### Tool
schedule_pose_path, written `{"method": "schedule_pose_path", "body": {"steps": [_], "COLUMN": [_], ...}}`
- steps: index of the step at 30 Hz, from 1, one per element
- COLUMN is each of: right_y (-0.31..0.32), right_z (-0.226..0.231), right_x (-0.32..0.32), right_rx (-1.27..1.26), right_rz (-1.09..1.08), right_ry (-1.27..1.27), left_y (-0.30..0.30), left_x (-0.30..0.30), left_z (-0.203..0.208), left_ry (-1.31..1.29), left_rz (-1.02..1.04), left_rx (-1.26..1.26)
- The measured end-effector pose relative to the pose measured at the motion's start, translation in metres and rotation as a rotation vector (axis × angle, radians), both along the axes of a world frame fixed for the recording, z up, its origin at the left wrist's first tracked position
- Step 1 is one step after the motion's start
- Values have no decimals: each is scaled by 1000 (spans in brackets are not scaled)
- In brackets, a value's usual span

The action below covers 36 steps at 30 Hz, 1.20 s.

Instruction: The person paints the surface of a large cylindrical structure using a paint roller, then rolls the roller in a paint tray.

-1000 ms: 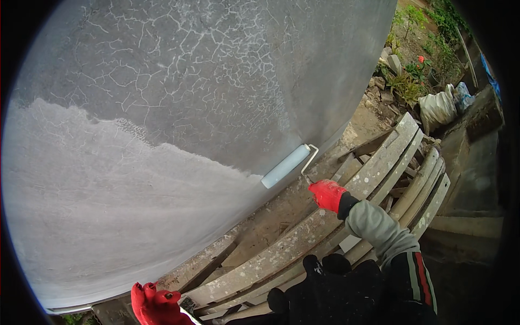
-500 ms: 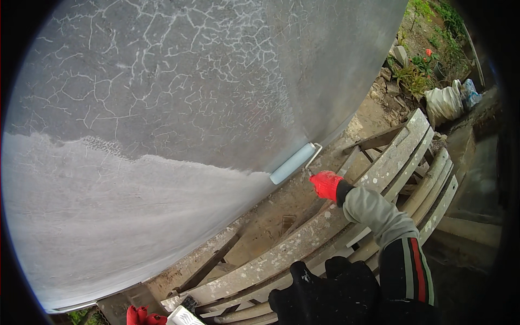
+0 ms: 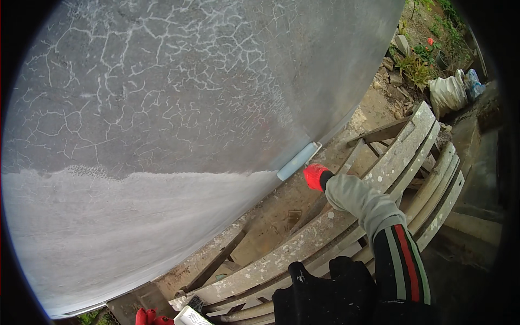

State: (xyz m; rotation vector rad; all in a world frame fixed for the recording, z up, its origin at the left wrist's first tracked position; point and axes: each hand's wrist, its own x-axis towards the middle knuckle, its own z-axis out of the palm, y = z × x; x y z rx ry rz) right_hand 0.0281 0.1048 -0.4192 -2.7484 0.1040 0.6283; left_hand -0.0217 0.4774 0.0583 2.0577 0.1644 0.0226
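In my right hand (image 3: 313, 177), gloved in red and closed, is the handle of a paint roller (image 3: 297, 162). The roller's long pale blue sleeve lies against the grey wall (image 3: 179, 108), near its lower right edge. Whitish coating (image 3: 124, 216) covers the wall's lower part; above it the bare grey surface shows a web of pale cracks. At the bottom edge my left hand (image 3: 152, 317), also red-gloved, has curled fingers at the side of a white ribbed paint tray (image 3: 190, 316). Most of that hand and of the tray is cut off by the frame.
Paint-spotted wooden planks (image 3: 303, 244) form a scaffold beneath my right arm, with gaps between them. Past it on the right lie round poles (image 3: 433, 179) and a white sack (image 3: 448, 93). Rubble and plants (image 3: 414, 70) stand at the upper right.
My right hand has shifted slightly left and up, with the roller turned a little and still against the wall. The view has shifted, so the coating's upper edge sits lower on the left.
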Motion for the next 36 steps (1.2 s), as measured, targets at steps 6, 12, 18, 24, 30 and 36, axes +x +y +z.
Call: {"method": "schedule_pose_path", "body": {"steps": [6, 12, 18, 24, 30, 36], "right_y": [11, 12, -19, 9, 0, 1], "right_z": [-77, -135, -179, -166, -162, -173], "right_x": [32, 32, 12, 26, 22, 30], "right_rx": [90, 50, 16, 104, 53, 105], "right_rz": [-99, -232, -263, -401, -290, -322], "right_ry": [121, 83, 203, 223, 205, 173], "left_y": [20, 23, 18, 30, 28, 24], "left_x": [-3, -7, -9, -19, -20, -24], "left_z": [4, -4, -11, -10, -20, -17], "left_ry": [69, 188, 278, 215, 302, 274], "left_rz": [-17, 13, 44, -58, 55, 42], "left_rx": [119, 236, 160, 330, 283, 257]}}
